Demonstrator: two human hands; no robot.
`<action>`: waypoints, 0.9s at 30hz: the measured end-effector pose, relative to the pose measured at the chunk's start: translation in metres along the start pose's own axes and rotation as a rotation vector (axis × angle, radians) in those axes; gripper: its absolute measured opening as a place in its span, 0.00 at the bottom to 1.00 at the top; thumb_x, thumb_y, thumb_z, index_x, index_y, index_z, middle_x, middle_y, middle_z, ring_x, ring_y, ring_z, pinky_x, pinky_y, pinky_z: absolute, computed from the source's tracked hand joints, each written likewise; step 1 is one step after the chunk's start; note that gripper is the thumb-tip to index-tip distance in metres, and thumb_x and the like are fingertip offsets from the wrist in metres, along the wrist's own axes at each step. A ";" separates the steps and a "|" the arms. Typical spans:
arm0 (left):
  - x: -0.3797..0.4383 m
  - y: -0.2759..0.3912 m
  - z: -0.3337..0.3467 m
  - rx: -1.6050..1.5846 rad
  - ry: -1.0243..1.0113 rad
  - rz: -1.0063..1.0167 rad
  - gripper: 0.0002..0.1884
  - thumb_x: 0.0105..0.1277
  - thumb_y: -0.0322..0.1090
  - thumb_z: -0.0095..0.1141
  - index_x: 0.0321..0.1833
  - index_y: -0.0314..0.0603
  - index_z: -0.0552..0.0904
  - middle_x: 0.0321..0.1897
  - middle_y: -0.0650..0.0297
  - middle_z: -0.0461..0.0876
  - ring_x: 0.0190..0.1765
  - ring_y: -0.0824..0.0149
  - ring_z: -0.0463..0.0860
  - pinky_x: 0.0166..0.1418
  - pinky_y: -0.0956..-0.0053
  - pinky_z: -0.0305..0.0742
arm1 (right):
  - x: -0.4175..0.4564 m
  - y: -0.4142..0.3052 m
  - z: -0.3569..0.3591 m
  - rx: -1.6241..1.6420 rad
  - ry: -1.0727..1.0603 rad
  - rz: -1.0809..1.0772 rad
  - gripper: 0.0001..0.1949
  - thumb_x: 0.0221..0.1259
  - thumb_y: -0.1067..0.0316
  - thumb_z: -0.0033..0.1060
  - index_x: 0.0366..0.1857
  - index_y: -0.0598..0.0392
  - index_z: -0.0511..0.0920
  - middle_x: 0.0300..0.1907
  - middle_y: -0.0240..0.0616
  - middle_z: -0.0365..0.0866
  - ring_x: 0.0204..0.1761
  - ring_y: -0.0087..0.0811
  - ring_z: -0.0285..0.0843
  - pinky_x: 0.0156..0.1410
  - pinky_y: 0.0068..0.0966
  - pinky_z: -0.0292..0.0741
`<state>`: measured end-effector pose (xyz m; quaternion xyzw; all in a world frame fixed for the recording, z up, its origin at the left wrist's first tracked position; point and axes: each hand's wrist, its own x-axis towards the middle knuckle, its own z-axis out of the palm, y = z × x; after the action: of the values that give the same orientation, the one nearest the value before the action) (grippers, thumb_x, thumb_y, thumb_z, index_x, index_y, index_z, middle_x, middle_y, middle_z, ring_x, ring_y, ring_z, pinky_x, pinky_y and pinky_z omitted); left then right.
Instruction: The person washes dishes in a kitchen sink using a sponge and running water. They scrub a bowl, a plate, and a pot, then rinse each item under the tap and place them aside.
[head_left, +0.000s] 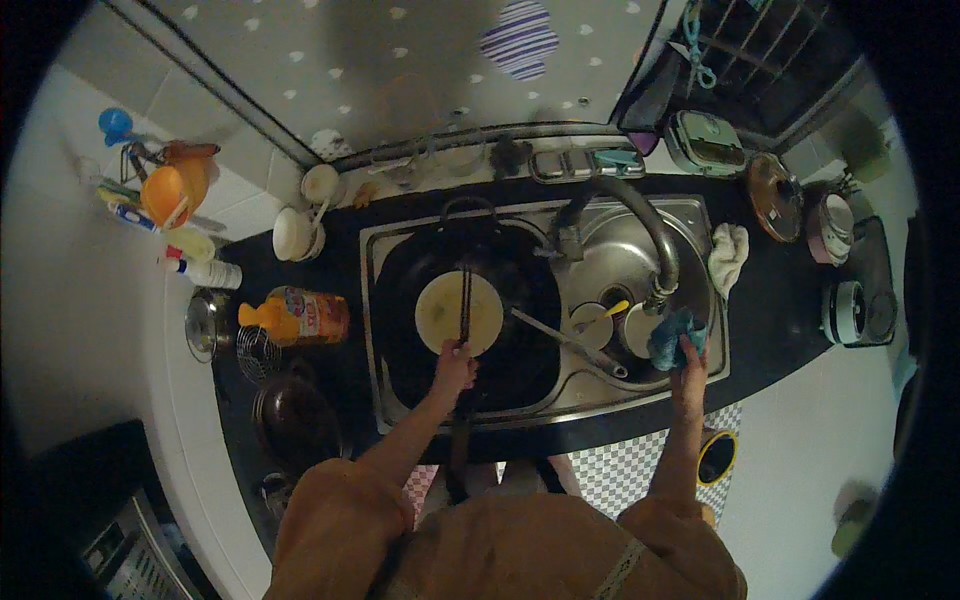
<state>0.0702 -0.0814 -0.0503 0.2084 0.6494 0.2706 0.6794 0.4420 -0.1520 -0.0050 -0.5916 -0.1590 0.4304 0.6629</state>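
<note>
My left hand (455, 367) grips a pair of dark chopsticks (466, 300), which point away from me across a pale round dish (435, 315). That dish sits inside a large black wok (405, 367) set over the left basin of the steel sink. Over the right basin (611, 232), my right hand (694, 360) clutches a crumpled blue-green cloth (670, 345). Close to the cloth stands a white bowl (637, 330), partly hidden by it. Another bowl (589, 337) beside it holds a yellow-ended utensil (616, 308). A metal handle (574, 349) slants from the wok over the basin divider.
The curved faucet (664, 247) arches above the right basin. An orange pump bottle (319, 315) and a dark lidded pot (296, 420) occupy the left counter. On the right lie a white cloth (727, 259), a glass lid (775, 196) and a dish rack (879, 315).
</note>
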 end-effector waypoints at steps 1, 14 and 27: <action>-0.006 0.001 0.007 -0.085 -0.009 -0.002 0.10 0.71 0.42 0.47 0.47 0.45 0.70 0.19 0.65 0.69 0.19 0.74 0.65 0.19 0.78 0.59 | -0.020 -0.008 0.032 0.074 -0.016 0.041 0.18 0.53 0.64 0.63 0.49 0.54 0.74 0.47 0.37 0.76 0.50 0.32 0.75 0.53 0.31 0.75; -0.026 -0.002 0.030 -0.096 -0.218 -0.034 0.12 0.72 0.44 0.39 0.51 0.48 0.67 0.18 0.68 0.66 0.16 0.74 0.65 0.17 0.77 0.59 | -0.055 0.131 0.221 0.241 -0.461 0.585 0.16 0.64 0.57 0.53 0.49 0.56 0.73 0.42 0.40 0.78 0.43 0.35 0.76 0.47 0.33 0.74; -0.059 0.010 -0.001 0.075 -0.326 0.008 0.12 0.71 0.42 0.45 0.52 0.46 0.69 0.23 0.64 0.74 0.23 0.71 0.73 0.24 0.74 0.70 | 0.066 0.247 0.230 -0.134 -0.300 0.442 0.19 0.60 0.50 0.56 0.50 0.49 0.75 0.35 0.32 0.75 0.34 0.31 0.72 0.38 0.32 0.73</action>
<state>0.0679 -0.1112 0.0016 0.2775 0.5395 0.2115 0.7663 0.2199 0.0297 -0.1943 -0.5842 -0.1506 0.6358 0.4815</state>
